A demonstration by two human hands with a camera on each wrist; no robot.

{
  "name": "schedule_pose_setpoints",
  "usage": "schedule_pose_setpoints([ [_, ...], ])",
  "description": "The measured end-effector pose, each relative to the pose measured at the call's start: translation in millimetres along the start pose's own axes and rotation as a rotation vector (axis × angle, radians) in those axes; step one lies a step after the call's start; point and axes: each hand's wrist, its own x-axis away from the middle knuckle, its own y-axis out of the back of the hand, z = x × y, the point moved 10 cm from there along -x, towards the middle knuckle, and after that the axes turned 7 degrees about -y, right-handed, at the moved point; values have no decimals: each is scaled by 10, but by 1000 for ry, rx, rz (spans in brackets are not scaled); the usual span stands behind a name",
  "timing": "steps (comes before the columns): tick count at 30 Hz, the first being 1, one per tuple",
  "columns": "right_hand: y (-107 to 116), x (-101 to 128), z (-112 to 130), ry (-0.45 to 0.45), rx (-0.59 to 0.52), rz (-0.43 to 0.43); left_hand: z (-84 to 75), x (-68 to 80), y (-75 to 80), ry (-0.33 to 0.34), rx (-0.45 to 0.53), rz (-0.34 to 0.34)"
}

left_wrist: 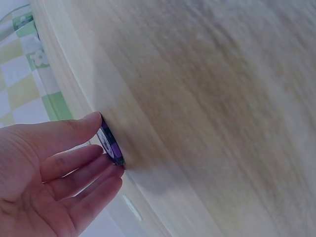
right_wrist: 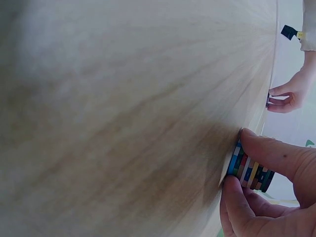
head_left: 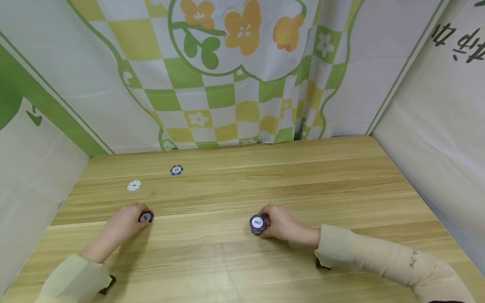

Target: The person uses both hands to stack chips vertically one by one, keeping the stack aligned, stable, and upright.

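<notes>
Only at the right wrist: chip stack's (right_wrist: pixel 251 173) multicoloured edges, purple overhead.

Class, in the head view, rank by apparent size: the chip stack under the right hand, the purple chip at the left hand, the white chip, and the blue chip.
1. chip stack, largest.
2. purple chip, partly hidden by the left hand.
3. white chip and blue chip look alike; both lie farther away, so no ranking between them.
</notes>
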Motion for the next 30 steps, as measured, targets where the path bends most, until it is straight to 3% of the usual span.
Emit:
schedule_pose_setpoints([
  [23, 16, 7, 23, 42, 3, -16, -43, -19, 98, 28, 44, -48],
  [30, 13, 9, 21, 40, 5, -16, -130, -30, 152, -8, 31, -56],
])
